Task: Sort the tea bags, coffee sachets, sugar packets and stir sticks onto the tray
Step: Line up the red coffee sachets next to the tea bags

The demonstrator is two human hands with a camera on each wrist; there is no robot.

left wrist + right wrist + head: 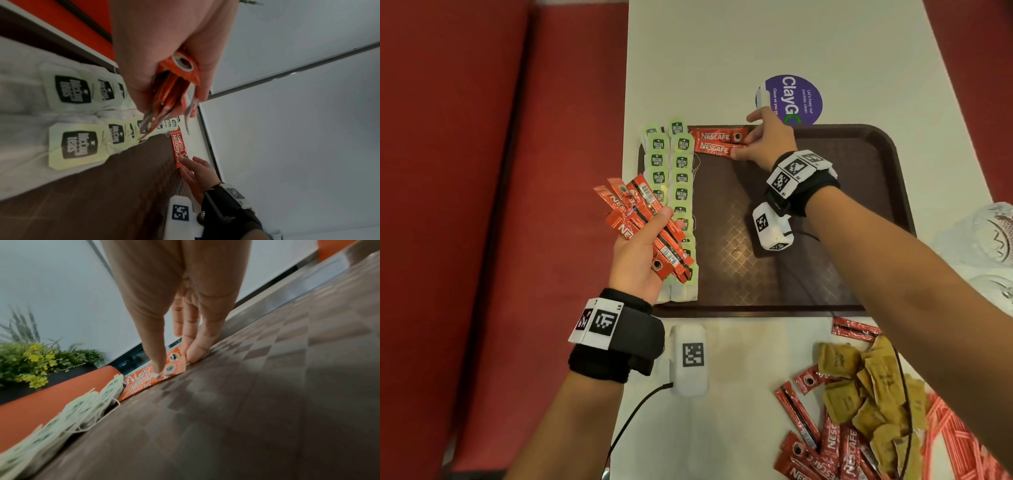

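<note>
A brown tray (825, 205) lies on the white table. Two columns of green-tagged tea bags (678, 192) run down its left side. Two red coffee sachets (717, 142) lie side by side at its far left corner. My right hand (748, 144) rests its straight fingertips on their right ends; in the right wrist view the thumb and fingers (193, 356) press the nearer sachet (141, 384) flat. My left hand (650, 236) hovers over the tea bags and grips a fanned bundle of coffee sachets (640, 219), also seen in the left wrist view (176, 84).
On the table in front of the tray, at the right, lies a mixed pile: coffee sachets (825, 445), brown sugar packets (866, 394), red-and-white stir sticks (955, 438). Glass dishes (989, 233) stand at the right edge. A purple sticker (791, 99) lies beyond the tray. A red bench (482, 205) runs along the left.
</note>
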